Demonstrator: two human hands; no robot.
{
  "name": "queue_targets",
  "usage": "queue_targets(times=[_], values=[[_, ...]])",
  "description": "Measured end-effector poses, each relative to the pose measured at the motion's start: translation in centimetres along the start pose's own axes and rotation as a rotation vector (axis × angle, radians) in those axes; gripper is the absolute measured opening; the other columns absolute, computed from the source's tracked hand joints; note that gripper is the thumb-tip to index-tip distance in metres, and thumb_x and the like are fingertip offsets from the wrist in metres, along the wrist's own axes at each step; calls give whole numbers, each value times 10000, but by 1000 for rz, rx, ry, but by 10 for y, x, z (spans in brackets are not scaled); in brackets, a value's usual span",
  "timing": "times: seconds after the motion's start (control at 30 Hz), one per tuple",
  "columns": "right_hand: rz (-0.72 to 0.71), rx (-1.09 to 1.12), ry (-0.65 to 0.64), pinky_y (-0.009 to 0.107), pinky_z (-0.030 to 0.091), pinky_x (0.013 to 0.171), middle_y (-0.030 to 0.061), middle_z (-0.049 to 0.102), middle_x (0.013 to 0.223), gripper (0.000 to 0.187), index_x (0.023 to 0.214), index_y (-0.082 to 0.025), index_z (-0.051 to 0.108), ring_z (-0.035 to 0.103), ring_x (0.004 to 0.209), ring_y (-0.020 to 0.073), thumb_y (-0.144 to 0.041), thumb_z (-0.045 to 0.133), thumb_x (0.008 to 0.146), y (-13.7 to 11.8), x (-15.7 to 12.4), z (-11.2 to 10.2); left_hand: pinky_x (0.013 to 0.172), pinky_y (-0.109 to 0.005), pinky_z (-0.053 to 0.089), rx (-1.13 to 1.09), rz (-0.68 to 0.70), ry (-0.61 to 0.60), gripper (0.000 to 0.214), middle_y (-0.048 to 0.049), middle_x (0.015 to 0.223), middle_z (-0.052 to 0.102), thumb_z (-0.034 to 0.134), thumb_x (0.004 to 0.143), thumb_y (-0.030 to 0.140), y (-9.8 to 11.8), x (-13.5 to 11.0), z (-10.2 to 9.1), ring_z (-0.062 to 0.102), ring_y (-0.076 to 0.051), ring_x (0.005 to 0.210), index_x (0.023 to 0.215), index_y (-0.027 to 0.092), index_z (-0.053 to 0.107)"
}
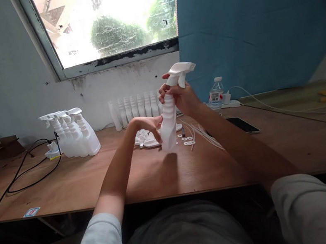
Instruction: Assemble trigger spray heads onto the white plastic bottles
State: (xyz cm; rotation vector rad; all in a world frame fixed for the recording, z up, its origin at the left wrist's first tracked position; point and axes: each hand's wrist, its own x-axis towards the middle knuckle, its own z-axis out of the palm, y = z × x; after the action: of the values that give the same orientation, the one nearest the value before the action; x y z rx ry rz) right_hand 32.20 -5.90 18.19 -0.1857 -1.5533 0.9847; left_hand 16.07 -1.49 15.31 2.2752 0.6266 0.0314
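Note:
A white spray bottle is held tilted just above the table, its trigger head at the top pointing right. My right hand is closed around the neck, just under the trigger head. My left hand grips the lower body from the left side; some of its fingers are hidden behind the bottle. Behind the left hand lies a pile of white trigger heads. White ring washers and thin white tubes rest on the table to the right of the bottle.
Several white spray bottles with trigger heads stand at left, near black cables. A row of open white bottles lines the wall. At right are a water bottle, a charger and a phone. The table's front edge is close.

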Motion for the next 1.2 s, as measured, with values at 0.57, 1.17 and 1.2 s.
queue_targets(times=[0.57,1.17,1.2], values=[[144,-349,114,285,448,603,-9,566,761,344,954,-186,560,518,701,149,-154,587,612,39,-10,21,778,-256,518,307,303,960,380,-86,1121,617,377,956,444,70,-70,-17,611,-173,995,1192,199,548],[234,82,-90,310,519,583,6,594,738,403,920,-187,543,582,608,143,-525,686,752,52,-32,28,564,-242,428,239,234,832,238,-20,725,593,562,851,335,56,-60,-18,545,-105,602,1015,204,675],[247,135,-85,318,521,584,8,594,736,409,913,-190,538,577,606,146,-547,665,760,53,-33,28,568,-239,427,236,240,827,243,-22,738,594,564,855,346,55,-61,-18,544,-104,609,1021,203,671]])
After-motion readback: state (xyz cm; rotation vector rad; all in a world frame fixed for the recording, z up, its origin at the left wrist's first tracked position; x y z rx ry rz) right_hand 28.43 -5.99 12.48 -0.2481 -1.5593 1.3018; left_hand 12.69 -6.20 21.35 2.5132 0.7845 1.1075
